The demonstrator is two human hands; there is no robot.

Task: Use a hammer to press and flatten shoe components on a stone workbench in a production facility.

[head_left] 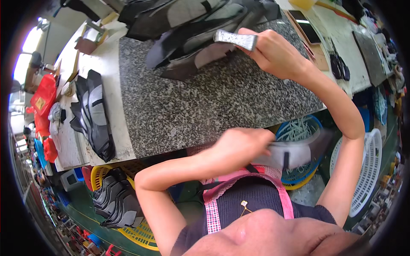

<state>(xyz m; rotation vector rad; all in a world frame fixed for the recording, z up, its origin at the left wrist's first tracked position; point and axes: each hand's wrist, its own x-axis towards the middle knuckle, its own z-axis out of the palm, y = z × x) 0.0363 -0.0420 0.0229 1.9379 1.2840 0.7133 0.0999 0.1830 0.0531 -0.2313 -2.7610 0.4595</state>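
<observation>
The right hand (273,51) was raised over the far part of the speckled granite surface (192,106), its grip wrapped tight around a short metal block (235,39) with a rough silvery face, held level and clear of the stone. The left hand (241,145) was at the near edge of the surface, in front of the body, its grip pinched on one end of a grey and black cut piece (294,153) that trailed off to the person's right over a blue basket (305,123); motion blur hid how the fingers lay on it. Risk 1: the piece hung largely unsupported beyond the edge, so a loosened pinch would probably have let it slip into the blue basket or the white basket (367,170) beside it. Risk 2: the block looked heavy and was poised high; brought down while the left fingers were under it, it could have struck them. Risk 3: a pile of dark cut pieces (192,30) lay just beneath the raised hand, and a swing could have caught or shifted them. Further stacks lay at the left of the surface (92,115) and in a yellow basket (132,230), well apart from both hands.
</observation>
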